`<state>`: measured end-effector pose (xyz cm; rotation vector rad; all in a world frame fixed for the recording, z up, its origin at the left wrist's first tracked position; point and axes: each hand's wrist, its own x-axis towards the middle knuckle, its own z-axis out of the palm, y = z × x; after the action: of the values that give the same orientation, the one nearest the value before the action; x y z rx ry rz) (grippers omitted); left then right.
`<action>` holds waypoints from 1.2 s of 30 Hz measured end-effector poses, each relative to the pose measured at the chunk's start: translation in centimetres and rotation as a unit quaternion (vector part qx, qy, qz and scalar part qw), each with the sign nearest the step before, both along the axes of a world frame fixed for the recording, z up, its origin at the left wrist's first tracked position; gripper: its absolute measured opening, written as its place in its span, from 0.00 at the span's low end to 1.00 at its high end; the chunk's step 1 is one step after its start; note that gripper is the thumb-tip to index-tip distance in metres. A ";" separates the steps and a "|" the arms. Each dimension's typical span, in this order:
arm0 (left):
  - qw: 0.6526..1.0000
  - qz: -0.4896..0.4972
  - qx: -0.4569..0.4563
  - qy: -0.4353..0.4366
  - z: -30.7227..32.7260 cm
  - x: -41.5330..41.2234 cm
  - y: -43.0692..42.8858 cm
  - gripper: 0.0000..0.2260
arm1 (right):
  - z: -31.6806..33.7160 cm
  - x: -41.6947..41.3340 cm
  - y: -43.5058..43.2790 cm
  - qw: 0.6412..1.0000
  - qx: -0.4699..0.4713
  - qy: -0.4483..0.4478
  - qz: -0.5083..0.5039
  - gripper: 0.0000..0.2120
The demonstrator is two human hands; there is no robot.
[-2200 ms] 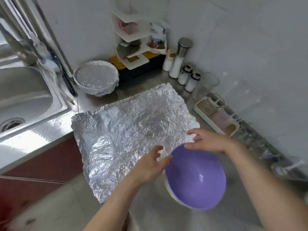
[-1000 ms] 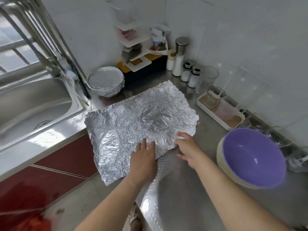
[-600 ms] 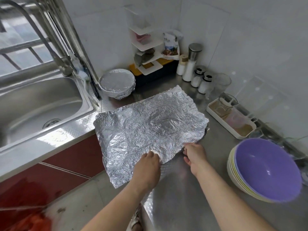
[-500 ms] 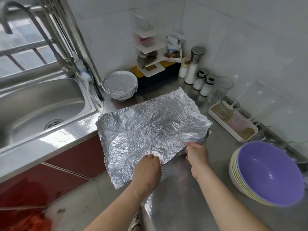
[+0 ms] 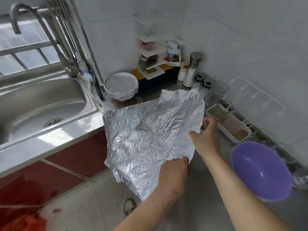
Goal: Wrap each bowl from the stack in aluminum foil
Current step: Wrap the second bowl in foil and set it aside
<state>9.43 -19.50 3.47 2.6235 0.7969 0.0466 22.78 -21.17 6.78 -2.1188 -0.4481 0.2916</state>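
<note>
Crumpled foil sheet (image 5: 146, 135) held up over the edge of the counter (image 5: 200, 205). The left hand (image 5: 173, 174) grips its near edge; the right hand (image 5: 206, 139) pinches its right edge. The stack of bowls (image 5: 260, 170), purple on top, stands unwrapped at right. A foil-wrapped bowl (image 5: 120, 87) sits beside the sink (image 5: 41, 100).

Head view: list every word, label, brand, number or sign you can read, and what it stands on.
No text is readable.
On the white printed pouch beside the white corner shelf: print and a picture, too blurred to read.
On the crinkled aluminium foil sheet, purple plastic bowl and foil-wrapped bowl: no text shows.
</note>
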 end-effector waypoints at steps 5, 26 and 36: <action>0.971 0.044 -0.231 -0.043 0.2 1.3 -0.9 0.10 | -2.0 -0.3 -2.9 0.982 -0.094 0.145 0.071 0.41; 0.894 0.219 -0.389 -0.044 -3.1 -16.4 15.5 0.30 | -9.2 -0.5 -6.5 0.931 -0.128 0.274 0.206 0.28; 0.827 0.226 -0.510 -0.068 -3.7 -15.8 16.3 0.22 | -9.7 -0.4 -7.7 0.934 -0.222 0.009 0.281 0.18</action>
<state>-6.41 -3.24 -0.20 1.3797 1.0022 -0.0520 22.39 -28.86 -2.90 -2.3774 -1.0622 0.8033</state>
